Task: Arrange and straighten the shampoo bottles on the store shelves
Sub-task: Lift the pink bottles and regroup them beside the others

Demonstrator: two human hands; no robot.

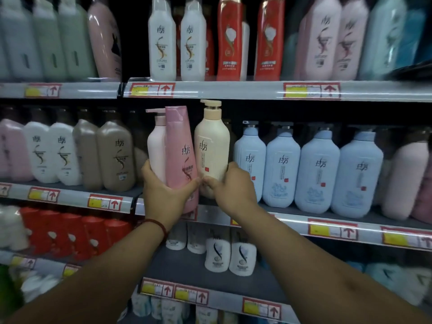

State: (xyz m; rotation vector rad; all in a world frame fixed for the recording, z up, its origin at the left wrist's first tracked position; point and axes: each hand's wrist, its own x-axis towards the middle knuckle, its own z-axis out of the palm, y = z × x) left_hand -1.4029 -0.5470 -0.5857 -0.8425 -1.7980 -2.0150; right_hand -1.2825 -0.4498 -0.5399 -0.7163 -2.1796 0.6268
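My left hand (163,192) grips the base of a pink shampoo bottle (180,155), which tilts slightly in front of the middle shelf. Behind it stands a pale pink pump bottle (156,148), and my left fingers touch that one too. My right hand (231,185) grips the lower part of a cream pump bottle (211,146), which stands upright just right of the pink one. Both thumbs nearly meet between the two bottles.
Light blue pump bottles (282,169) line the middle shelf to the right, brown (115,157) and white bottles to the left. The upper shelf (233,90) carries white, red and pink bottles. Lower shelves hold red bottles (77,232) and small white ones (230,256).
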